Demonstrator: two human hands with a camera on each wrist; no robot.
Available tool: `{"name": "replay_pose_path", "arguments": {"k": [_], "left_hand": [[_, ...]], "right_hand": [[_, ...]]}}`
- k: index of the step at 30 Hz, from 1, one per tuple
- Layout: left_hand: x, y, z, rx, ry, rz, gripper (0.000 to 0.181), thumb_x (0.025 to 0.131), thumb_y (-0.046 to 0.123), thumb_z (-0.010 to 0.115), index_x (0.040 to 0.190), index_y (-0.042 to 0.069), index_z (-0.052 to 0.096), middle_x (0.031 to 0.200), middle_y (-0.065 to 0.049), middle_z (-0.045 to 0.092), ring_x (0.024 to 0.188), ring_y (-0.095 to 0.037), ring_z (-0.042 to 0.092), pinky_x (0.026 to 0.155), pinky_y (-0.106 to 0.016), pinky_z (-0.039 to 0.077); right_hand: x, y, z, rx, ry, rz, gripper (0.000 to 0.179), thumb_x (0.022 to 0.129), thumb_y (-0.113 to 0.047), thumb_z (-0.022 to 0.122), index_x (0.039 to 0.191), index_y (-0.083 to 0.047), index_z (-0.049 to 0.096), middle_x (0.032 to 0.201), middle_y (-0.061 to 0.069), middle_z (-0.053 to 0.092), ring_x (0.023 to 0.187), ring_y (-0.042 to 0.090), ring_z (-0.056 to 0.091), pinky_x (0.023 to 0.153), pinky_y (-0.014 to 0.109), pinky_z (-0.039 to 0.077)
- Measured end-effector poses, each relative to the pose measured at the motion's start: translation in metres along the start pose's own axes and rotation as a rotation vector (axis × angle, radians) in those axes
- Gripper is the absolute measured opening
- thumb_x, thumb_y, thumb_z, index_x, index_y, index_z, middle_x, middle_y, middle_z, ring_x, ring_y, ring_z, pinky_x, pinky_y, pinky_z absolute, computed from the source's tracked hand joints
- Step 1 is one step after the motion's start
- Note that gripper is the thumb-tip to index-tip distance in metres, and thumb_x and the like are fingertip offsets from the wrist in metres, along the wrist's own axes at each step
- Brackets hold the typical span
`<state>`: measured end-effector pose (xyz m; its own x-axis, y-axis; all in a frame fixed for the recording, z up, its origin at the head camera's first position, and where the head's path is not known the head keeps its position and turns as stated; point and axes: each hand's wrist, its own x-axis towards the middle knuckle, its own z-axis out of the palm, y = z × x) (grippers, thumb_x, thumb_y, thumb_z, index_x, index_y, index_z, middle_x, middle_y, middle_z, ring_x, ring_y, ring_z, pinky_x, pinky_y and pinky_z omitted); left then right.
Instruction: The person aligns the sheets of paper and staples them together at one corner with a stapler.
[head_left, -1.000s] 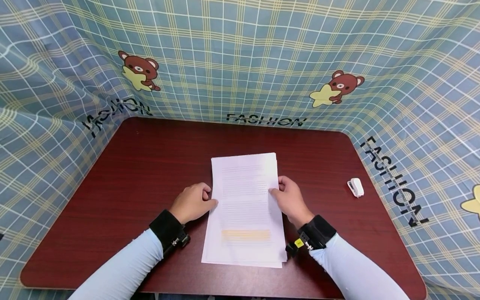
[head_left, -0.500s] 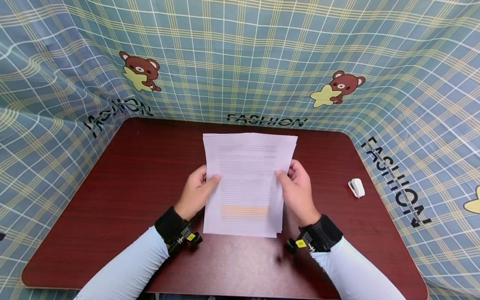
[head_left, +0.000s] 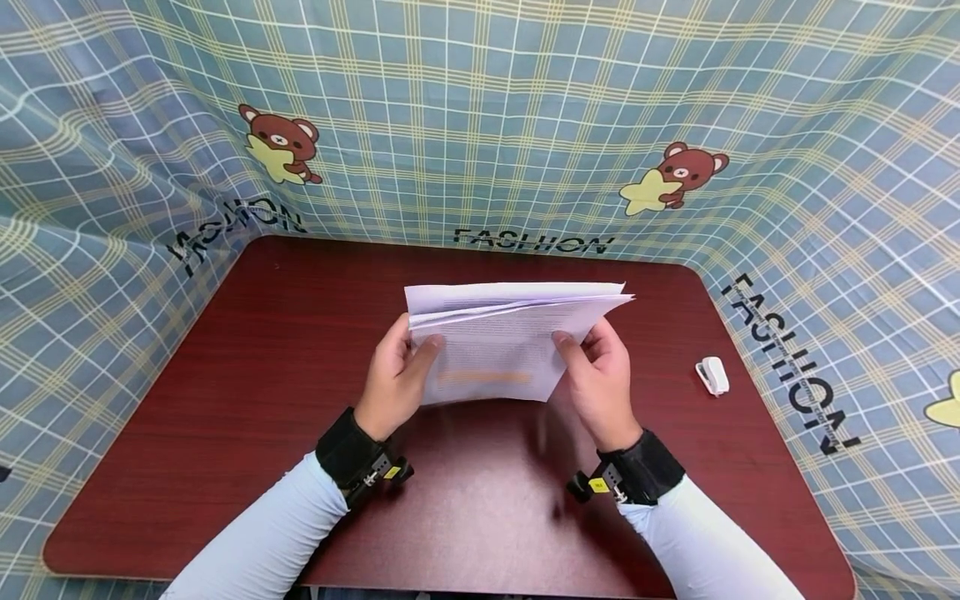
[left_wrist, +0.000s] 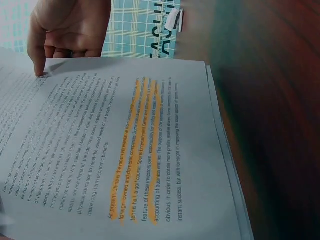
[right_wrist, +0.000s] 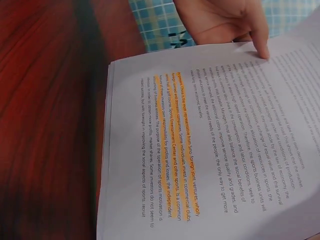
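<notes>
A small stack of printed paper sheets is held up over the table between both hands. My left hand pinches its left edge, thumb on the front face and fingers behind. On the opposite edge my right hand grips the same way. The sheets tilt toward me and their top edges fan apart slightly. Orange highlighter marks several lines of print near the lower end, plain in the left wrist view on the sheets. In the right wrist view the sheets show slightly offset edges at the lower end.
A small white stapler lies at the right side of the dark red wooden table. Plaid cloth with bear prints hangs around the back and sides.
Both hands have lifted the sheets off the table. The stack first came up facing me, then tipped so its lower end rose and its top edges spread. The stapler has stayed put.
</notes>
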<state>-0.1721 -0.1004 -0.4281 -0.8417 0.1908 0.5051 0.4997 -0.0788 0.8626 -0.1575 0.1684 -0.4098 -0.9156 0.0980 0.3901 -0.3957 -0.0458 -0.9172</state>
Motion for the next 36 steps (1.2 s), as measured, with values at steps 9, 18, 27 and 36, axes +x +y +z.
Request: {"name": "replay_pose_path", "arguments": {"k": [9, 18, 27, 36], "left_hand": [[-0.007, -0.02, -0.003, 0.026, -0.003, 0.011, 0.039, 0.102, -0.001, 0.059, 0.14, 0.01, 0.055, 0.128, -0.011, 0.066, 0.112, -0.022, 0.067, 0.091, -0.036, 0.057], [0.003, -0.002, 0.001, 0.083, 0.032, 0.091, 0.038, 0.101, -0.002, 0.06, 0.137, 0.01, 0.059, 0.124, -0.011, 0.07, 0.101, -0.024, 0.07, 0.082, -0.036, 0.059], [0.002, 0.003, 0.005, 0.191, 0.095, 0.167, 0.029, 0.096, -0.003, 0.066, 0.123, 0.004, 0.061, 0.114, -0.012, 0.071, 0.093, -0.016, 0.067, 0.082, -0.026, 0.052], [0.0, -0.001, 0.01, 0.06, 0.149, 0.104, 0.029, 0.099, 0.0, 0.064, 0.127, 0.006, 0.063, 0.114, -0.013, 0.074, 0.093, -0.028, 0.074, 0.078, -0.031, 0.06]], "right_hand": [[-0.004, 0.017, 0.0, -0.007, -0.038, 0.044, 0.027, 0.102, -0.008, 0.063, 0.129, -0.006, 0.062, 0.12, 0.015, 0.07, 0.106, 0.029, 0.073, 0.088, 0.051, 0.059], [0.003, 0.005, 0.004, -0.015, 0.005, -0.091, 0.026, 0.101, -0.005, 0.062, 0.127, -0.002, 0.063, 0.116, 0.018, 0.072, 0.098, 0.03, 0.075, 0.081, 0.043, 0.062], [0.0, 0.004, 0.006, -0.012, 0.051, -0.111, 0.023, 0.099, -0.001, 0.062, 0.122, -0.001, 0.062, 0.108, 0.015, 0.072, 0.092, 0.027, 0.075, 0.078, 0.038, 0.062], [-0.005, 0.012, 0.008, -0.024, 0.07, -0.079, 0.03, 0.096, 0.004, 0.061, 0.125, -0.004, 0.062, 0.115, 0.015, 0.071, 0.095, 0.029, 0.075, 0.079, 0.041, 0.063]]}}
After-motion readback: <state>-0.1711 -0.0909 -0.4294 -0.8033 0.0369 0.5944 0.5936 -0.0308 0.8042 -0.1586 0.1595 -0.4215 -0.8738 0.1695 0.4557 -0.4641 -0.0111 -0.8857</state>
